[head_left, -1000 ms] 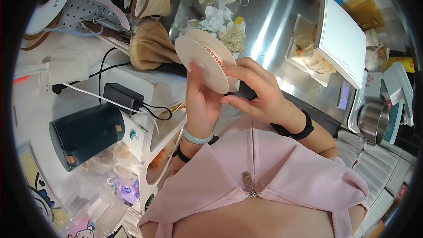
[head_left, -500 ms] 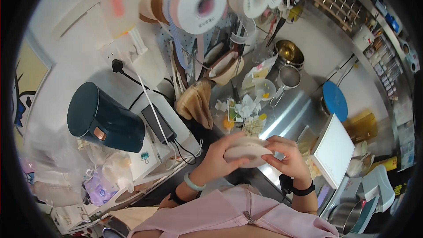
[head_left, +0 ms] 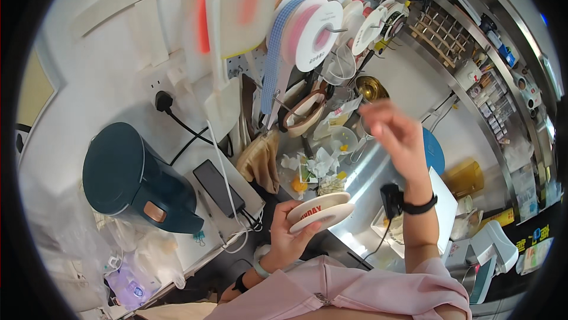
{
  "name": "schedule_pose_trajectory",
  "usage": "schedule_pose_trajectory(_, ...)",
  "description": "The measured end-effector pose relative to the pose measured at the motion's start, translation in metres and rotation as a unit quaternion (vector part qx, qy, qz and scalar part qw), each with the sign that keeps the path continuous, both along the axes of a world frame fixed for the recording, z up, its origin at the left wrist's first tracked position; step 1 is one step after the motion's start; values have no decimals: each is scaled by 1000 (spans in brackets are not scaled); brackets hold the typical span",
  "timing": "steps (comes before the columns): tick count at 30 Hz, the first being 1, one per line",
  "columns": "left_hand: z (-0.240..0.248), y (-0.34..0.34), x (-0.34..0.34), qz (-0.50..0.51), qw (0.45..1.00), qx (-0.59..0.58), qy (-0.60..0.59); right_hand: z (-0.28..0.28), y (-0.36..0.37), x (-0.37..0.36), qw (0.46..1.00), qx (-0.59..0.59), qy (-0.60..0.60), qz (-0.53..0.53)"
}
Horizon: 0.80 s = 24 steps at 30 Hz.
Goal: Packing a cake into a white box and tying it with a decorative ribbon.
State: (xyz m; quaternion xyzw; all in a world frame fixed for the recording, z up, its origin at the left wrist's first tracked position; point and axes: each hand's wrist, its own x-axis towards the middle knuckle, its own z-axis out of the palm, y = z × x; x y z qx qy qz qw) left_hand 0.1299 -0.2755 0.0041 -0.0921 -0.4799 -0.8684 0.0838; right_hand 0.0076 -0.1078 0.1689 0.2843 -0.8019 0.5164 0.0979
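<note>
My left hand grips a white ribbon spool with red print on the ribbon wound between its discs. It holds the spool tilted in front of my chest, above the near edge of the steel worktop. Up and to the right, my right hand is raised over the worktop, blurred by motion; its fingers look spread, with nothing visible in them. Behind its fingertips are a gold bowl and a partly hidden strainer. Higher up, several ribbon spools hang on hooks, among them a white spool with pink ribbon.
A dark teal kettle and a black power adapter stand on the white shelf at left. Crumpled papers and a clear cup lie on the steel worktop. A white box is beside my right forearm.
My right hand has let go of the spool and moved up and away to the right. The left hand keeps the spool, now lower. The view has shifted, showing more hanging spools.
</note>
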Motion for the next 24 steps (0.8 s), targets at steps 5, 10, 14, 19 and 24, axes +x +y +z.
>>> schedule_pose_trajectory(5, -6, -7, 2, 2, 1000, -28, 0, 2, -57, -39, 979, 11, 189, -82)
schedule_pose_trajectory(10, -7, -17, 6, -31, 999, 8, -38, -16, -97, -60, 912, 117, 343, -191)
schedule_pose_trajectory(14, -13, -24, 8, -20, 998, 13, -62, -16, -119, -69, 891, 122, 384, -208)
schedule_pose_trajectory(19, -18, -23, 8, -24, 999, 16, -41, -15, -129, -76, 898, 96, 366, -223)
schedule_pose_trajectory(24, -18, -26, 8, -34, 998, 26, -43, -21, -143, -84, 892, 40, 378, -246)
